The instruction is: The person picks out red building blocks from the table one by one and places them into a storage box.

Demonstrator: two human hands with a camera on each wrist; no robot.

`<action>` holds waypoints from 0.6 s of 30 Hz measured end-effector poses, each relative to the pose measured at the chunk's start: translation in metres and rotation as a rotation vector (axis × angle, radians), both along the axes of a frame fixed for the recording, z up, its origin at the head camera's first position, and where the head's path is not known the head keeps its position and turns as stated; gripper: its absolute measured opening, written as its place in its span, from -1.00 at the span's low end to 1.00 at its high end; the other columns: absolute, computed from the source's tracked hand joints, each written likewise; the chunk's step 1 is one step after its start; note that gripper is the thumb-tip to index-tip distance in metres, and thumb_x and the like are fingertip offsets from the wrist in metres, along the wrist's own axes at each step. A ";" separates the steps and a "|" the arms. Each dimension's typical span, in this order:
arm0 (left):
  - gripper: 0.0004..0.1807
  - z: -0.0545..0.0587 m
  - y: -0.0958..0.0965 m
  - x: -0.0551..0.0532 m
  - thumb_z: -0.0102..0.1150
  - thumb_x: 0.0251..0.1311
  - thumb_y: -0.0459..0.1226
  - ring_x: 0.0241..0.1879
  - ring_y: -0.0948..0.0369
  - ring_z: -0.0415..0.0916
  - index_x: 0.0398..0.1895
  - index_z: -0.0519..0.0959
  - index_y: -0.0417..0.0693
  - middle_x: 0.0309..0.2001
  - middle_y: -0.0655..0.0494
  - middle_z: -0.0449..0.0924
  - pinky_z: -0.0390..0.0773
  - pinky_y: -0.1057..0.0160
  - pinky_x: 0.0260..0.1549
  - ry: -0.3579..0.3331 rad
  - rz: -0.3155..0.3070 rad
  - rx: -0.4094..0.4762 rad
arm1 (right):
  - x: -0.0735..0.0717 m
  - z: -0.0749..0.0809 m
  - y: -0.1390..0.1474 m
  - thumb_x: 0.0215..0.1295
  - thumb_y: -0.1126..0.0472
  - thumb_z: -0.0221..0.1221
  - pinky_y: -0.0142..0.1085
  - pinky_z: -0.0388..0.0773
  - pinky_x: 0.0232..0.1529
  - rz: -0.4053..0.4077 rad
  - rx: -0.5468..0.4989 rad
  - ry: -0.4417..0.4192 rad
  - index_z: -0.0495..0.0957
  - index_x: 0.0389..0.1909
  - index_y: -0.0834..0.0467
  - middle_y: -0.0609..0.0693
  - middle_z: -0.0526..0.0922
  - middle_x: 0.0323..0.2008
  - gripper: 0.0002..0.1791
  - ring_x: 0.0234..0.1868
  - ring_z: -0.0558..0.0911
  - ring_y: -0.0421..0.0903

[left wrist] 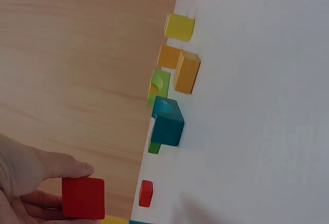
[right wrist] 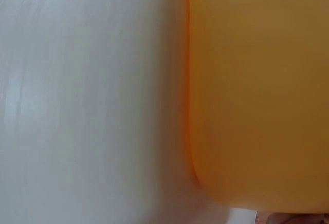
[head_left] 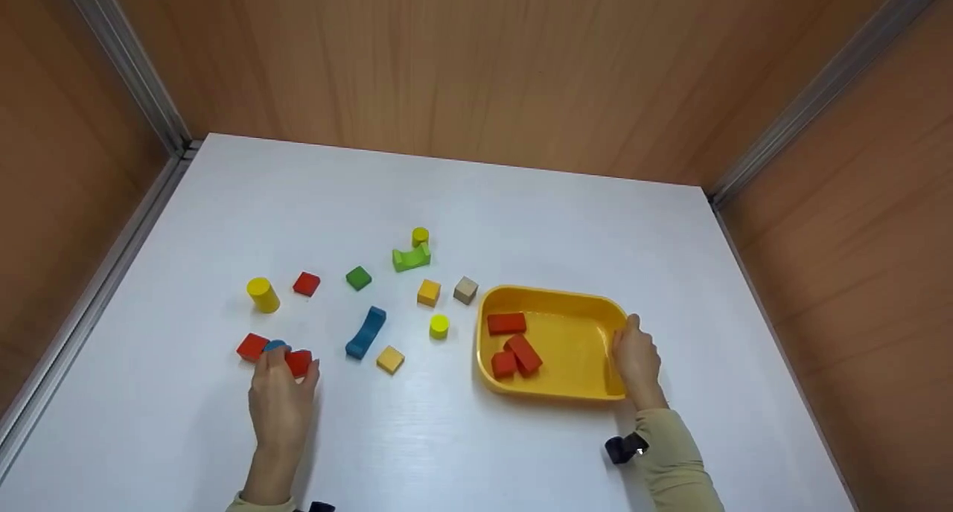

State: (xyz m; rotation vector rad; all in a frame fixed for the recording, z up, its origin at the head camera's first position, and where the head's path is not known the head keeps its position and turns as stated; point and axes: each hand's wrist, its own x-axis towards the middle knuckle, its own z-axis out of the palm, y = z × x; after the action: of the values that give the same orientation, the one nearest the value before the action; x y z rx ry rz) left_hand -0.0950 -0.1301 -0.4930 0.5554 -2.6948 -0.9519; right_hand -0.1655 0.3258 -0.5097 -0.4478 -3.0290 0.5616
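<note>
At the left of the table my left hand (head_left: 281, 404) pinches a red block (head_left: 298, 362) between thumb and fingers; the left wrist view shows its square red face (left wrist: 83, 198). Just beyond those fingers are a second red block (head_left: 252, 347) and a blue piece (head_left: 275, 344), partly hidden by the hand. My right hand (head_left: 638, 358) holds the right rim of a yellow tray (head_left: 581, 298). Inside the tray, toward its left side, lie three red blocks (head_left: 507, 323). The tray's outer wall (right wrist: 262, 106) fills much of the right wrist view.
Between hand and tray are scattered a blue curved block (head_left: 365, 333), a green cube (head_left: 359, 277), a light green arch block (head_left: 412, 258), a plain wooden cube (head_left: 465, 290) and several yellow pieces. A yellow cylinder (head_left: 263, 295) stands near another red block (head_left: 306, 283). Wooden walls (head_left: 461, 73) bound the table.
</note>
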 end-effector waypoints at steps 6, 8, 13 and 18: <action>-0.50 0.009 0.023 -0.002 0.31 -0.12 -0.42 -0.11 -0.11 0.40 -0.06 0.37 -0.40 -0.16 -0.27 0.38 0.52 0.04 -0.30 0.033 -0.056 0.028 | -0.003 0.000 -0.002 0.28 0.25 -0.12 -0.23 0.33 -0.76 -0.007 0.001 -0.017 0.19 -0.16 0.32 0.21 0.46 -0.60 -0.78 -0.69 0.43 0.01; -0.51 0.015 0.031 -0.002 0.30 -0.13 -0.43 -0.11 -0.10 0.41 -0.07 0.38 -0.40 -0.15 -0.28 0.40 0.50 0.03 -0.25 0.056 -0.080 0.052 | -0.004 0.000 -0.003 0.28 0.25 -0.12 -0.23 0.33 -0.76 -0.009 -0.002 -0.020 0.18 -0.17 0.32 0.20 0.46 -0.60 -0.78 -0.68 0.43 0.01; -0.48 0.006 0.053 -0.012 0.32 -0.13 -0.41 -0.08 -0.07 0.40 -0.04 0.39 -0.36 -0.12 -0.24 0.40 0.50 0.06 -0.23 0.084 -0.127 0.089 | -0.005 0.001 -0.004 0.29 0.24 -0.12 -0.19 0.34 -0.74 -0.010 -0.004 -0.023 0.19 -0.16 0.32 0.22 0.47 -0.58 -0.77 -0.67 0.44 0.03; -0.35 -0.044 0.073 -0.037 0.43 -0.27 -0.34 -0.07 0.02 0.42 0.00 0.40 -0.19 -0.08 -0.09 0.41 0.51 0.09 -0.24 0.119 -0.160 0.005 | -0.005 0.000 -0.005 0.28 0.24 -0.10 -0.14 0.36 -0.73 -0.016 -0.004 -0.013 0.20 -0.15 0.32 0.25 0.49 -0.56 -0.76 -0.64 0.47 0.07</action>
State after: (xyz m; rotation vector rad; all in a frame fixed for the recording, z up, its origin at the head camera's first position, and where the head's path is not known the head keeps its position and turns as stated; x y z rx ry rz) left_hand -0.1322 -0.0573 -0.5373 0.2767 -2.6613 -0.9980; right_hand -0.1705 0.3208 -0.5099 -0.4768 -3.0340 0.5661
